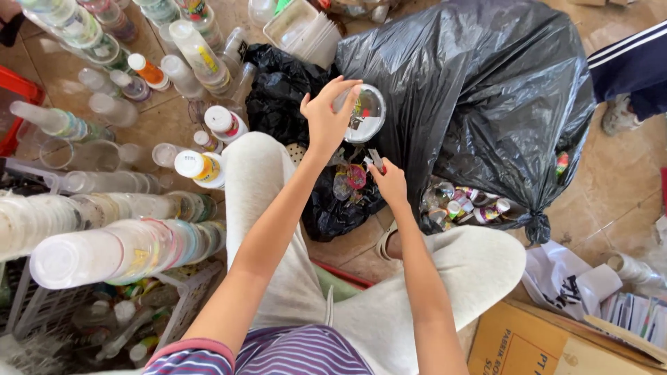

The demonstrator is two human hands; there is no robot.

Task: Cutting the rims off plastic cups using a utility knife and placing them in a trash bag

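Observation:
My left hand (325,119) holds a clear plastic cup (363,114) by its rim, with the foil lid facing the camera. Just below it, my right hand (389,182) pinches a small cutter blade (375,159) with its tip near the cup's edge. Both hands hover over my knees and a small open black bag (333,208) with crumpled wrappers in it. A big stuffed black rubbish bag (486,90) lies right behind the cup.
Long stacks of clear plastic cups (104,243) lie at the left over a white basket (187,298). Several bottles (201,167) stand on the tiled floor. Another person's leg and shoe (625,90) are at the upper right. A cardboard box (542,347) sits at the lower right.

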